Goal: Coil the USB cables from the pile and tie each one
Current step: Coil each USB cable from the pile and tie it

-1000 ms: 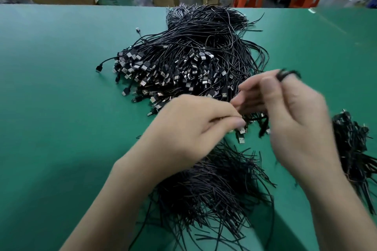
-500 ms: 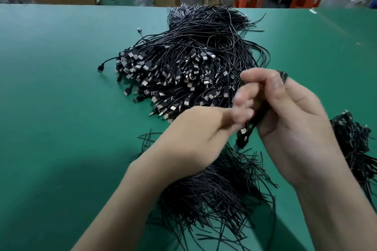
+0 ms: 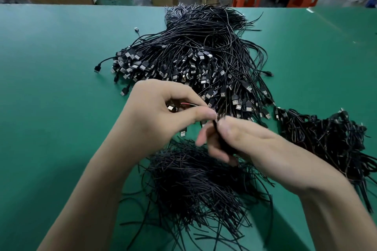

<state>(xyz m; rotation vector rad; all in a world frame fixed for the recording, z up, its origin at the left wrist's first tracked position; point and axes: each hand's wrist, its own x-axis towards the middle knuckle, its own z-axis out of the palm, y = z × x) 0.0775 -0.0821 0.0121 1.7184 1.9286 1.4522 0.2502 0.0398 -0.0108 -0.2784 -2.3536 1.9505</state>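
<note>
One cable [image 3: 214, 125] pinched, ties [image 3: 195, 185] below, pile [image 3: 204, 57] beyond

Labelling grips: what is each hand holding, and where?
One black USB cable: right hand grips its coiled part, left hand pinches near its red wire end.

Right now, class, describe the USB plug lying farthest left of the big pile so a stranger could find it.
Find the big pile of black USB cables in the middle of the green table. At its left edge the plugs bunch together. The lone plug lies apart on bare green, at the end of a curved lead, farther left than any other.
</note>
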